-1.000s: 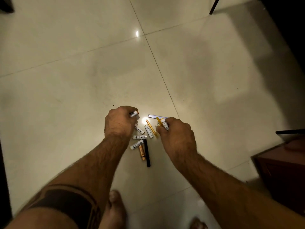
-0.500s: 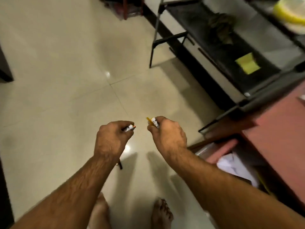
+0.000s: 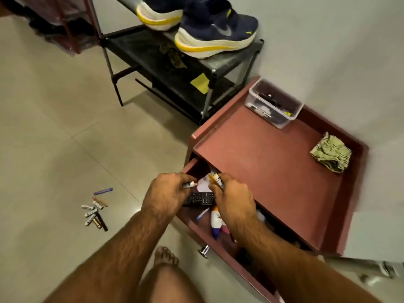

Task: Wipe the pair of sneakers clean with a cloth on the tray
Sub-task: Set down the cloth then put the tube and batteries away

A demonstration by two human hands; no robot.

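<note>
Hands (image 3: 196,193) grip batteries (image 3: 189,184); print unreadable; sneaker (image 3: 216,31) swoosh logo.

pale glossy floor tiles (image 3: 54,132) with thin grout lines spread out to the left of the fingers. beyond the fingers stands a black metal shoe rack (image 3: 166,68) against a plain grey wall (image 3: 328,40). just under and to the right of the fingers sits a reddish-brown cabinet (image 3: 273,171) with a raised rim, its drawer (image 3: 209,232) pulled open. the light is dim and warm.
</note>
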